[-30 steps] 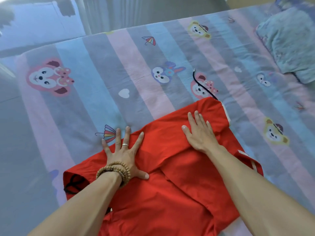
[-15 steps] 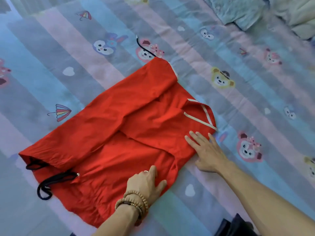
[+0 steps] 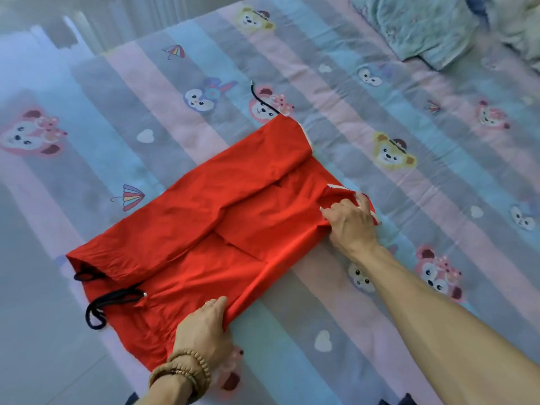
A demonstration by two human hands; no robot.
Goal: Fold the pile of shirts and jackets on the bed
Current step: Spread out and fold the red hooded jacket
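Left hand (image 3: 204,328): low centre of view, back of hand up, fingers curled over and gripping a cloth edge, thumb side hidden. Ring on one finger, beaded bracelets stacked at the wrist. Left forearm enters from the bottom edge, short reach.

Right hand (image 3: 352,222): further out and to the right, well apart from the left. Fingers bent, pinching fabric at the fingertips (image 3: 324,210), knuckles raised. Right forearm bare, runs in long and straight from the lower right corner, wrist roughly in line with the arm.

Cartoon-print striped sheet (image 3: 336,92); crumpled teal blanket (image 3: 423,24).
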